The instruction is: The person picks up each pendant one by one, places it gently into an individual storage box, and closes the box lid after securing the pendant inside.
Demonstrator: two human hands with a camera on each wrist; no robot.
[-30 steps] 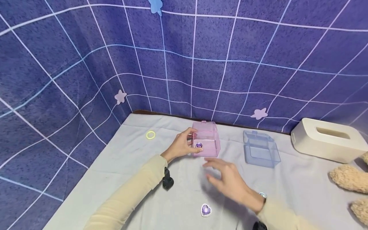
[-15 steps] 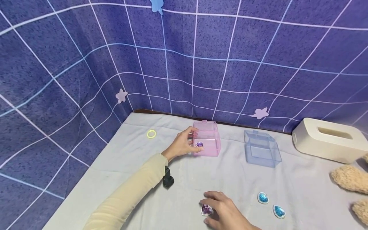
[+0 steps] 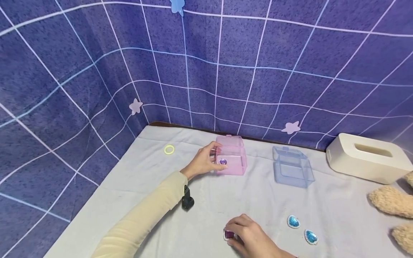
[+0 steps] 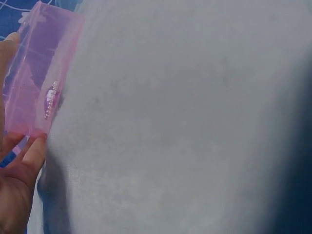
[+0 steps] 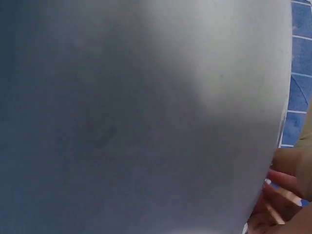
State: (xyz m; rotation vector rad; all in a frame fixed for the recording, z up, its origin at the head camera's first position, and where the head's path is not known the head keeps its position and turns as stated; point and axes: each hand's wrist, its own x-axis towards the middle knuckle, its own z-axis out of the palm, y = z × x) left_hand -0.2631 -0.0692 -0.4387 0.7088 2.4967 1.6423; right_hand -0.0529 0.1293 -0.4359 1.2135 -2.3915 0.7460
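Observation:
My left hand (image 3: 203, 162) grips the left side of a pink see-through box (image 3: 238, 169) whose lid stands up at the back. Inside it, near my thumb, lies a purple heart-shaped gem (image 3: 223, 162); in the left wrist view its beaded edge (image 4: 51, 100) shows through the pink wall. Lower in the head view, my right hand (image 3: 250, 234) pinches a second purple gem (image 3: 228, 235) with a pale beaded rim, tilted up at the fingertips. The right wrist view shows only some fingers (image 5: 282, 195) at its lower right edge.
A blue see-through box (image 3: 293, 173), lid raised, stands right of the pink one. Two blue gems (image 3: 293, 221) lie right of my right hand. A yellow ring (image 3: 169, 149) is at the left, a cream tissue box (image 3: 368, 157) and fuzzy tan plush limbs (image 3: 390, 200) at the right.
My right hand has come down from near the pink box to the purple gem on the cloth, and now tilts it up between its fingers. The left hand has stayed on the box.

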